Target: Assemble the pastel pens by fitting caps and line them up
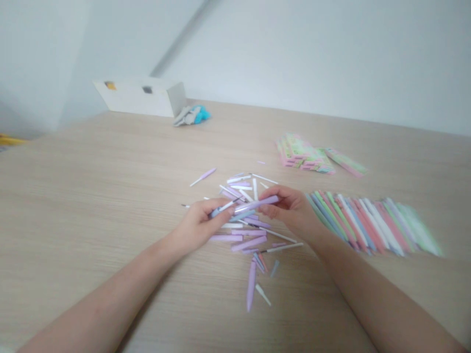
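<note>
My left hand (198,220) is closed, thumb against fingers, on a slim white pen refill (228,204) with a dark tip; a bluish piece shows beside it. Between thumb and fingers of my right hand (292,208) is a purple pen barrel (267,200), slanting toward the left hand. Both hands are above a loose pile of pen parts. In it lie purple barrels (248,243), white pieces (254,189) and thin refills (283,248). Nearer me are another purple barrel (250,287) and a small white tip piece (263,295). Blur hides fine detail.
Right of the pile, a row of coloured pens (368,223) lies side by side. Behind it are stacked pink-and-green packets (300,152) and a single packet (346,162). A white box (140,100) and a grey-and-blue crumpled item (193,115) stand by the wall.
</note>
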The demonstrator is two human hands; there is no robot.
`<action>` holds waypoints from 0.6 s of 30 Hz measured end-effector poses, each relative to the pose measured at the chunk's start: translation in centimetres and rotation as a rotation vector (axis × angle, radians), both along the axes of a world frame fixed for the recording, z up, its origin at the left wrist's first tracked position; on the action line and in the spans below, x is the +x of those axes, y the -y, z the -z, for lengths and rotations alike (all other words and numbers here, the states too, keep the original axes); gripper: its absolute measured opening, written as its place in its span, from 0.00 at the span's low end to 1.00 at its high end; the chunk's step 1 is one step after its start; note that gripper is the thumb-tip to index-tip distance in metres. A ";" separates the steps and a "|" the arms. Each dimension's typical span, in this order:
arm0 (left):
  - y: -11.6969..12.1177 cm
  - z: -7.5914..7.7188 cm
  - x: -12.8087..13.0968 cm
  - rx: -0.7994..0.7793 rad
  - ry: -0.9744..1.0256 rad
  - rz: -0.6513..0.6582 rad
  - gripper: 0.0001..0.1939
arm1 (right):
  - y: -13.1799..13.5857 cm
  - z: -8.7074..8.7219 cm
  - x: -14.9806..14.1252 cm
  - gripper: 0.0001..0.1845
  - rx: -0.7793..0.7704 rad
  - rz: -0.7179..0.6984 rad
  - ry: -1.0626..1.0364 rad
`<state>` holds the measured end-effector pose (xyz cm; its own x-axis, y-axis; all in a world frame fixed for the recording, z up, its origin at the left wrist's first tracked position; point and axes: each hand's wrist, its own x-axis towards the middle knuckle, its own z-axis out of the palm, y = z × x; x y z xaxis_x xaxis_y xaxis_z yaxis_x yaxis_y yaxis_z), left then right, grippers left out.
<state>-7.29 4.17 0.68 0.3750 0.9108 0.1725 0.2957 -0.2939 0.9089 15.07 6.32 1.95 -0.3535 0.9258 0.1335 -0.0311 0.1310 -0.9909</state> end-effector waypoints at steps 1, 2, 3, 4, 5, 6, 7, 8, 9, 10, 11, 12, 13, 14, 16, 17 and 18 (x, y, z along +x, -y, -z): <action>0.0 0.0 0.0 -0.006 0.001 0.005 0.14 | 0.0 0.1 0.0 0.11 -0.002 -0.004 0.002; 0.0 0.0 0.0 -0.013 0.005 0.008 0.14 | 0.0 0.1 0.0 0.11 -0.005 -0.011 -0.001; 0.1 0.0 -0.1 -0.019 0.013 0.010 0.14 | -0.1 0.3 0.1 0.11 -0.008 -0.019 -0.010; 0.1 -0.1 -0.1 -0.025 0.023 0.010 0.14 | -0.1 0.4 0.1 0.11 -0.012 -0.027 -0.027; 0.2 -0.2 -0.1 -0.029 0.035 0.010 0.14 | -0.2 0.6 0.2 0.10 -0.017 -0.035 -0.050; 0.2 -0.2 -0.2 -0.031 0.050 0.009 0.14 | -0.3 0.7 0.2 0.10 -0.022 -0.045 -0.076; 0.3 -0.2 -0.2 -0.030 0.064 0.008 0.14 | -0.4 0.9 0.3 0.09 -0.028 -0.056 -0.100; 0.3 -0.2 -0.2 -0.032 0.073 0.012 0.14 | -0.5 1.0 0.3 0.09 -0.034 -0.064 -0.118; 0.3 -0.2 -0.3 -0.037 0.078 0.017 0.13 | -0.6 1.0 0.3 0.09 -0.038 -0.071 -0.127; 0.4 -0.2 -0.3 -0.042 0.080 0.022 0.13 | -0.6 1.1 0.3 0.09 -0.039 -0.077 -0.126; 0.4 -0.1 -0.3 -0.050 0.078 0.026 0.13 | -0.6 1.1 0.3 0.08 -0.038 -0.081 -0.118; 0.4 -0.1 -0.3 -0.057 0.071 0.028 0.13 | -0.6 1.1 0.3 0.09 -0.037 -0.081 -0.104; 0.3 -0.1 -0.3 -0.061 0.061 0.026 0.13 | -0.5 1.1 0.3 0.09 -0.036 -0.081 -0.088; 0.3 0.0 -0.3 -0.061 0.052 0.019 0.13 | -0.5 1.1 0.3 0.09 -0.038 -0.080 -0.072; 0.3 0.0 -0.2 -0.052 0.031 0.002 0.13 | -0.4 1.1 0.2 0.10 -0.041 -0.084 -0.063; 0.2 0.0 -0.2 -0.046 0.018 -0.005 0.13 | -0.4 1.1 0.2 0.11 -0.040 -0.088 -0.069; 0.2 0.1 -0.2 -0.037 0.009 -0.011 0.12 | -0.3 1.1 0.1 0.11 -0.037 -0.093 -0.077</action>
<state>-7.47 3.99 0.60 0.3637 0.9206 0.1421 0.2907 -0.2571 0.9216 15.19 6.65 0.88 -0.4278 0.8945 0.1299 -0.1172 0.0876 -0.9892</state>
